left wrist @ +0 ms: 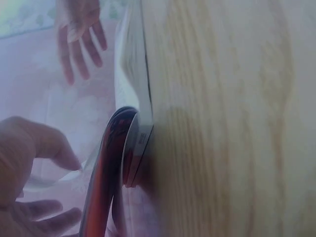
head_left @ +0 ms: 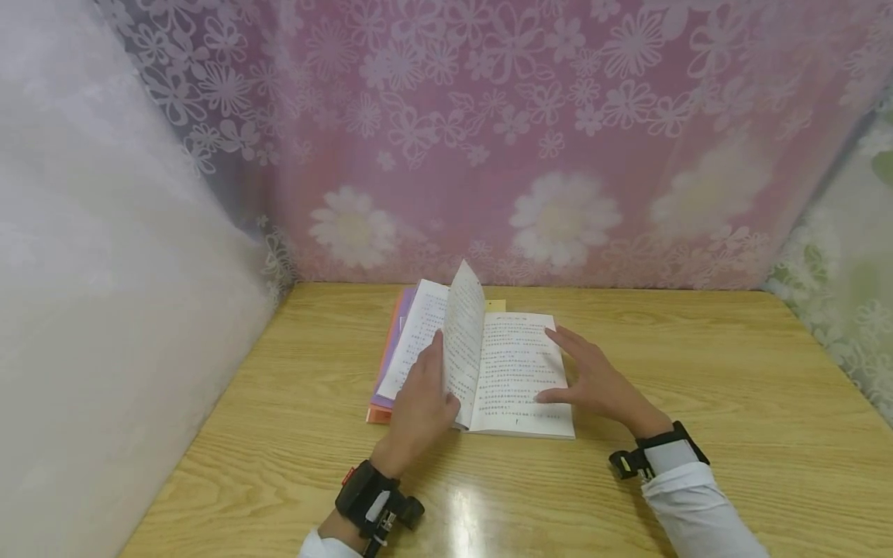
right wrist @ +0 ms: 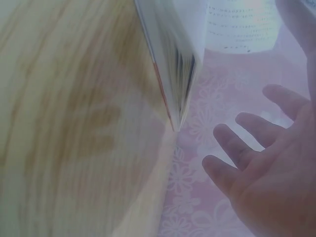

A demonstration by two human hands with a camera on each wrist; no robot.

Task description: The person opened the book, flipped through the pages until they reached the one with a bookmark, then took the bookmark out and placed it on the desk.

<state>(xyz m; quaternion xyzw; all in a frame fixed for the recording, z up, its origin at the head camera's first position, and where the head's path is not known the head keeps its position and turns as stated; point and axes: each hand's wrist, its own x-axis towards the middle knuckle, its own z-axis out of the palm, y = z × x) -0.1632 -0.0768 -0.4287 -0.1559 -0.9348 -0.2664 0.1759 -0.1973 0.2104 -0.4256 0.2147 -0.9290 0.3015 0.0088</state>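
Note:
An open book point(head_left: 523, 372) with printed pages lies on the wooden table. A loose leaf point(head_left: 463, 341) of it stands raised near the spine, leaning left. My left hand point(head_left: 424, 395) holds this leaf near its lower outer part, thumb on one side and fingers on the other. In the left wrist view, the thumb point(left wrist: 54, 145) sits apart from the lower fingers, with the thin paper edge between them. Fingers spread, my right hand point(head_left: 600, 384) hovers at the right page's outer edge. In the right wrist view those fingers point(right wrist: 232, 145) hold nothing.
Under the book's left side show orange and purple covers point(head_left: 387, 353), and a yellow corner point(head_left: 496, 305) peeks out behind. The wooden table point(head_left: 279, 465) reaches back to a pink flowered curtain point(head_left: 446, 155). A pale sheet point(head_left: 105, 271) hangs at the left.

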